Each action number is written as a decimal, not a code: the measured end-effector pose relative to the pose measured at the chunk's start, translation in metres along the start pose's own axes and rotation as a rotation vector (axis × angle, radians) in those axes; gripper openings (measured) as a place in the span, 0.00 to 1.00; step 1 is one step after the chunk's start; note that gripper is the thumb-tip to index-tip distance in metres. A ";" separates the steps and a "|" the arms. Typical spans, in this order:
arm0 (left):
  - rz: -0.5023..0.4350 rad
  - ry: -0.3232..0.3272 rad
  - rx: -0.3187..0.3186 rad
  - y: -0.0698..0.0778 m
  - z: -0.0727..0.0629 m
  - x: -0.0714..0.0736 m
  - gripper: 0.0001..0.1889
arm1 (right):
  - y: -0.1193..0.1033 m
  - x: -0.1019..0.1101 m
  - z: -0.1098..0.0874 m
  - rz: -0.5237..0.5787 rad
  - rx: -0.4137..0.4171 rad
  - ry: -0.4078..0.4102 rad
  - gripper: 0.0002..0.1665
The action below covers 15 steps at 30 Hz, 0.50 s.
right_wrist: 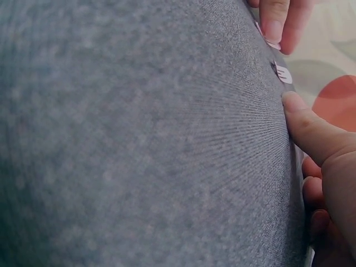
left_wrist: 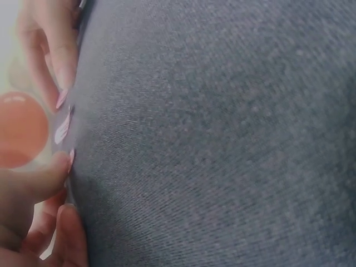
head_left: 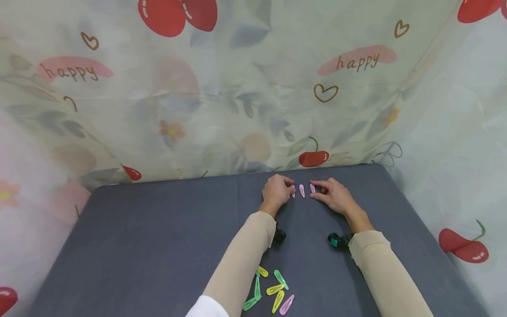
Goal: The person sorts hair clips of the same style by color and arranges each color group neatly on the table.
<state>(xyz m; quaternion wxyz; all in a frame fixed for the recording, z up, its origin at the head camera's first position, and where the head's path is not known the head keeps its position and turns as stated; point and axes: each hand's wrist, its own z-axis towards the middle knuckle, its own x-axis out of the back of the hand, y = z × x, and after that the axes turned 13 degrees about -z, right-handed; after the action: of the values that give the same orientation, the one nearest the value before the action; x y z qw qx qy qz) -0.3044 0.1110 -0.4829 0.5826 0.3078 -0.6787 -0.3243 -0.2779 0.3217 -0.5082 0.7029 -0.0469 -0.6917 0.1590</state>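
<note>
Three pink snap hair clips lie side by side on the grey cloth near the far edge. My left hand holds the left pink hair clip with its fingertips, which partly cover it. At the other end of the row, my right hand has thumb and forefinger at the two ends of the right pink hair clip. Between the hands sits the middle pink hair clip, untouched. In the right wrist view the right thumb presses down at the cloth, hiding the clip there.
Close to the near edge, partly behind the left sleeve, is a loose group of green hair clips, yellow hair clips and a pink hair clip. Grey cloth covers the table. A printed curtain hangs behind it.
</note>
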 end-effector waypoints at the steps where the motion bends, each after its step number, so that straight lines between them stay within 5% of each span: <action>1: -0.003 -0.003 -0.003 0.000 -0.001 0.001 0.11 | 0.000 0.000 0.000 0.001 0.001 -0.001 0.30; 8: -0.019 -0.023 -0.030 -0.001 -0.001 0.008 0.13 | -0.002 -0.001 0.000 0.015 0.011 0.001 0.31; 15: 0.188 -0.031 -0.168 0.003 -0.005 0.019 0.19 | -0.001 -0.001 0.001 -0.004 0.005 0.005 0.30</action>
<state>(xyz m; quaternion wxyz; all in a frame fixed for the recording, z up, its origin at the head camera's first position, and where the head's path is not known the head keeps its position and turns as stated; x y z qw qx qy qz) -0.3017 0.0976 -0.4688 0.6234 0.1880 -0.6840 -0.3289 -0.2785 0.3208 -0.5086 0.7051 -0.0438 -0.6896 0.1592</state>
